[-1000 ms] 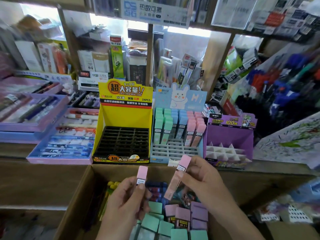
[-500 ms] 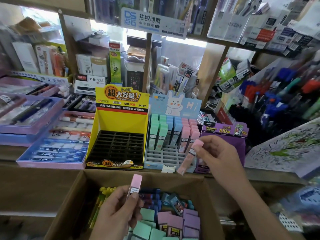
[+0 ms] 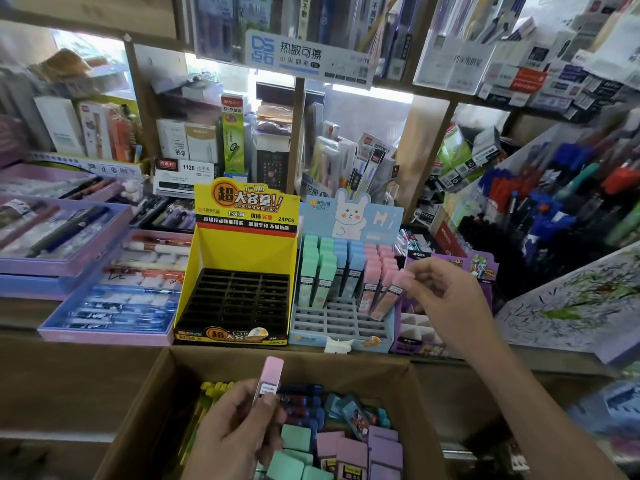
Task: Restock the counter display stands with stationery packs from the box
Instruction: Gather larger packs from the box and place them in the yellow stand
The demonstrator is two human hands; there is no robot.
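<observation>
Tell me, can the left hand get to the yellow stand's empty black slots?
Probably yes. The left hand holds a pink pack over the box, and the yellow stand sits just past the box's far edge, with nothing standing between them.

A yellow stand [image 3: 246, 252] with black grid [image 3: 239, 299]; a pale-blue, rabbit-printed stand [image 3: 353, 216]; mint, blue and pink packs [image 3: 341, 268].

Wooden shelving [image 3: 427, 147] crammed w/ stock; daylight thru window [image 3: 90, 53] behind, top L; wooden counter [image 3: 69, 375] below.
</observation>
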